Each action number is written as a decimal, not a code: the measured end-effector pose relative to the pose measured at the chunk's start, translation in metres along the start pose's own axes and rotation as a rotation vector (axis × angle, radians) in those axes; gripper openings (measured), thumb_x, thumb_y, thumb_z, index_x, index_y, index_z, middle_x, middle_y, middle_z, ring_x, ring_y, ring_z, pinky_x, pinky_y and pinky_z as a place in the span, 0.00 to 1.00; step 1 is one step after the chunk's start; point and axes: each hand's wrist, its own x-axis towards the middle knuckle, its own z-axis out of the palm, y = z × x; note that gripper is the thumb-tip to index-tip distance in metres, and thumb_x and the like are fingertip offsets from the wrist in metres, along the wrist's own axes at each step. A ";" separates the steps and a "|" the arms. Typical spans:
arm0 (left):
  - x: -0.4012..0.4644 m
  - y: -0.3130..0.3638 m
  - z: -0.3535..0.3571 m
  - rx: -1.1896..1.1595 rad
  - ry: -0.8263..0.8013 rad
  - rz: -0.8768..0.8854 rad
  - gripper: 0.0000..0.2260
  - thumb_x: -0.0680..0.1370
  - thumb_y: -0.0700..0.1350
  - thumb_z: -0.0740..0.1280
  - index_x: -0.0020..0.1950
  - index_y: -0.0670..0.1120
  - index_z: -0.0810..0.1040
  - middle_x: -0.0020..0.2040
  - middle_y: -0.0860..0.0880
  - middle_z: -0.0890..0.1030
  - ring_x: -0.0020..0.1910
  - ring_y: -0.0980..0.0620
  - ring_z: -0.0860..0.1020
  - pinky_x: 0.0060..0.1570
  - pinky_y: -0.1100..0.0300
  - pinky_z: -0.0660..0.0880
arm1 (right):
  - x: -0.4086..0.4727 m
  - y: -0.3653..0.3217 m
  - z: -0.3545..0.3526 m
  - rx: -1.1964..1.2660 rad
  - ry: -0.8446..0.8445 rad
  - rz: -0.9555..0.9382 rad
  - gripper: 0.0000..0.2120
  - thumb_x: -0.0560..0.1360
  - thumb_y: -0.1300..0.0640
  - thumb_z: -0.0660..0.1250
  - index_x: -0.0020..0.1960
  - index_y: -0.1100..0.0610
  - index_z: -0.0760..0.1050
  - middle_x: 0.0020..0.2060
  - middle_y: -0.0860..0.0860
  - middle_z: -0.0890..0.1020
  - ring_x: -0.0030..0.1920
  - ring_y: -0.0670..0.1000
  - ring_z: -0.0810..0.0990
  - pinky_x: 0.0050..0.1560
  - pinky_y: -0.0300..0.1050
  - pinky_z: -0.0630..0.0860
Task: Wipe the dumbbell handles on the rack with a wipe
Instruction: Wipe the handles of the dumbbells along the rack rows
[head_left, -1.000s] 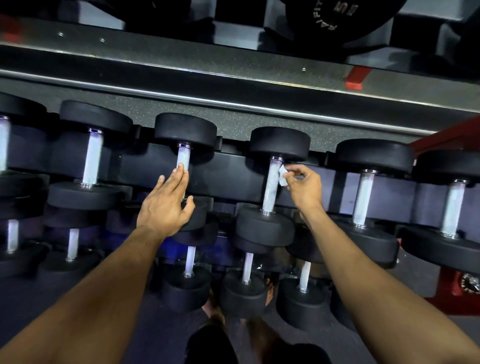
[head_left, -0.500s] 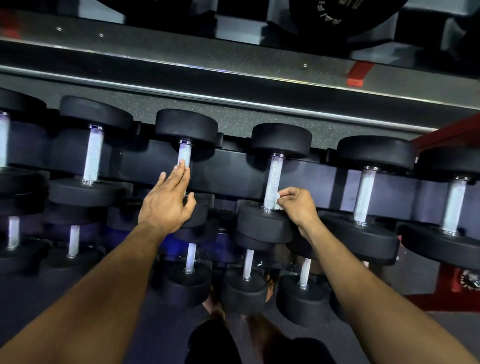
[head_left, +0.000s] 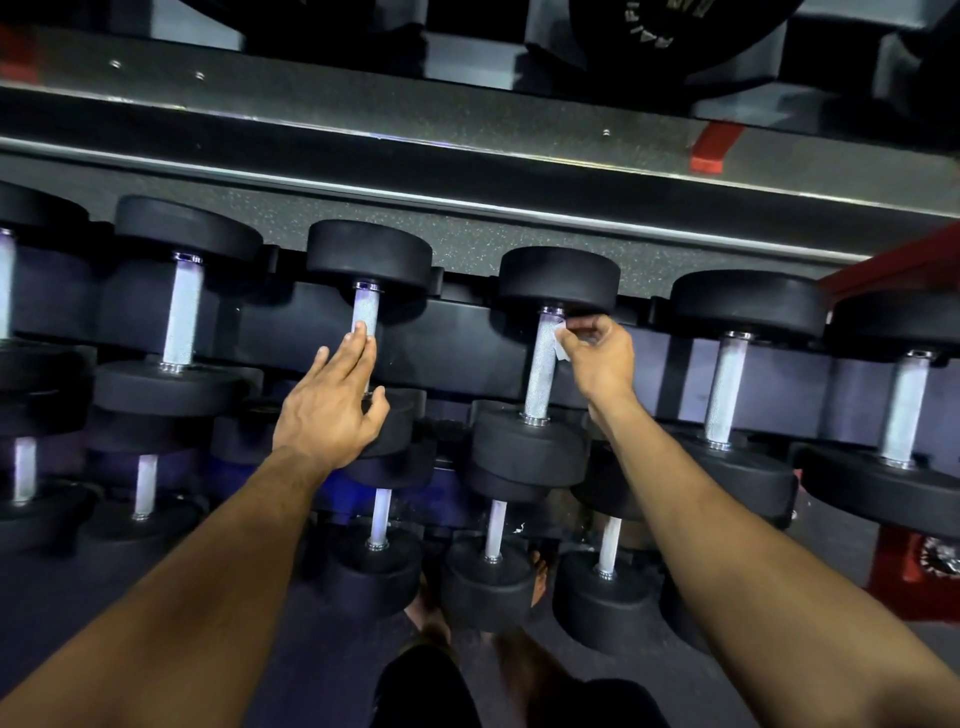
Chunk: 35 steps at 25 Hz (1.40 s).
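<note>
My left hand (head_left: 332, 402) rests flat, fingers straight, on one dumbbell handle (head_left: 365, 314); my right hand (head_left: 600, 358) pinches the wipe (head_left: 561, 345) at the neighbouring handle's (head_left: 540, 374) top, up from its base.

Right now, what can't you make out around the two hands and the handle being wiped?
- Wipe, head view: mostly hidden inside the right hand; its size is unclear.
- Handle under the left hand: lower part covered by the fingers.
- Weight plate, top edge: lettering cut off, unreadable.
- Far side of the wiped handle: faces away.
</note>
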 end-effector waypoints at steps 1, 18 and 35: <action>0.000 0.000 0.000 0.003 0.003 -0.002 0.32 0.78 0.56 0.49 0.80 0.42 0.62 0.82 0.48 0.57 0.78 0.52 0.62 0.79 0.53 0.54 | -0.003 0.004 -0.002 -0.017 -0.014 -0.006 0.07 0.72 0.61 0.74 0.41 0.51 0.78 0.36 0.44 0.82 0.33 0.36 0.78 0.42 0.37 0.77; 0.001 -0.001 0.003 -0.018 0.025 0.008 0.32 0.78 0.56 0.49 0.79 0.42 0.63 0.81 0.48 0.58 0.78 0.53 0.62 0.79 0.52 0.56 | 0.004 -0.052 -0.009 -1.163 -0.656 -1.242 0.12 0.77 0.64 0.61 0.58 0.58 0.75 0.51 0.52 0.78 0.50 0.54 0.77 0.48 0.49 0.76; 0.002 -0.004 0.007 -0.026 0.049 0.025 0.30 0.79 0.55 0.51 0.79 0.42 0.64 0.81 0.47 0.60 0.77 0.52 0.64 0.77 0.50 0.60 | 0.021 -0.046 0.006 -1.609 -0.746 -1.490 0.07 0.69 0.63 0.64 0.35 0.55 0.77 0.33 0.51 0.80 0.33 0.55 0.79 0.39 0.48 0.76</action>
